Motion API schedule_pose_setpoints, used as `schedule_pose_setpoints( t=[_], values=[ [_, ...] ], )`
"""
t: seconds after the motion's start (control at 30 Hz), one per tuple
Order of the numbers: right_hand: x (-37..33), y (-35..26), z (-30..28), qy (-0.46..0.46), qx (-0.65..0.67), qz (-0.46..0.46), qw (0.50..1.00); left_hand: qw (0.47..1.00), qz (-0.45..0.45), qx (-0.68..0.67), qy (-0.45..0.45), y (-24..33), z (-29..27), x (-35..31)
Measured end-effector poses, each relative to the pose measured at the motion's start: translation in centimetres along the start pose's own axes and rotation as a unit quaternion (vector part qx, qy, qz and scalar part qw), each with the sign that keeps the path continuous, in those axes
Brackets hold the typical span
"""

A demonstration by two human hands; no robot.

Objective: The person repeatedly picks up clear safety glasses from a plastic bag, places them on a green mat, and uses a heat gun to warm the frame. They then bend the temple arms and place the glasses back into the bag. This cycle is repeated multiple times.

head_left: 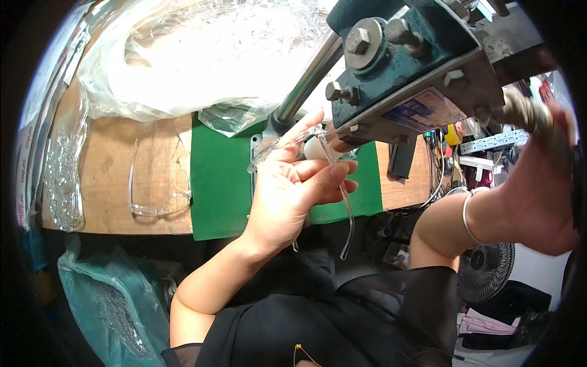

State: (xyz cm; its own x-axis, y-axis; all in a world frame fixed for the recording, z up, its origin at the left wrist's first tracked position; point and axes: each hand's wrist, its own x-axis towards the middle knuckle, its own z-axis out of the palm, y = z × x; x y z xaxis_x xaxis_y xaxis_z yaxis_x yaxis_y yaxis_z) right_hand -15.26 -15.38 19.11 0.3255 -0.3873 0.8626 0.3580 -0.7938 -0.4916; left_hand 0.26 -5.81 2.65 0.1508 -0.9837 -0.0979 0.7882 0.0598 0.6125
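My left hand (284,186) pinches a clear plastic eyeglass frame (333,159) between thumb and fingers. One temple of the frame hangs down past my thumb. The frame sits at the base of a green hand press (416,67), next to a white round piece (316,148) partly hidden by my fingers. At the far right, my right hand (544,189) is raised to the press's wrapped lever handle (524,112), its fingers closed round it. That hand is partly cut by the picture's dark rim.
Another clear eyeglass frame (160,211) lies on the wooden table (110,183), left of the green mat (217,183). A large plastic bag (122,79) of clear frames fills the back. A teal bag (110,293) hangs lower left. A black fan (486,272) stands lower right.
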Motion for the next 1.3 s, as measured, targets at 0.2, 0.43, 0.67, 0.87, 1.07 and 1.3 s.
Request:
schedule_pose_setpoints(
  t=[0.2, 0.43, 0.67, 0.87, 1.07, 1.3],
  values=[
    [-4.7, -0.9, -0.4, -0.086, 0.125, -0.019, 0.988, 0.998, -0.037, -0.046, 0.006, -0.1, 0.9, 0.6],
    [-6.4, -0.6, 0.1, -0.077, 0.029, -0.076, 0.994, 0.999, -0.014, -0.036, 0.016, -0.4, 1.2, 0.7],
    [-2.6, 1.2, -1.1, 0.007, -0.057, -0.029, 0.998, 0.974, 0.133, 0.174, 0.050, -0.1, -1.0, -1.7],
    [-15.4, 9.2, -0.3, -0.225, -0.342, 0.207, 0.889, 0.980, 0.189, 0.062, -0.001, 0.5, -3.5, -3.7],
    [-24.0, 14.1, 0.7, -0.367, -0.472, 0.217, 0.772, 0.983, 0.116, 0.100, 0.097, 0.2, -2.3, -3.5],
    [-22.5, 12.6, -0.4, -0.236, -0.378, 0.282, 0.850, 0.994, 0.106, 0.033, 0.016, 0.8, -3.8, -3.7]
  ],
)
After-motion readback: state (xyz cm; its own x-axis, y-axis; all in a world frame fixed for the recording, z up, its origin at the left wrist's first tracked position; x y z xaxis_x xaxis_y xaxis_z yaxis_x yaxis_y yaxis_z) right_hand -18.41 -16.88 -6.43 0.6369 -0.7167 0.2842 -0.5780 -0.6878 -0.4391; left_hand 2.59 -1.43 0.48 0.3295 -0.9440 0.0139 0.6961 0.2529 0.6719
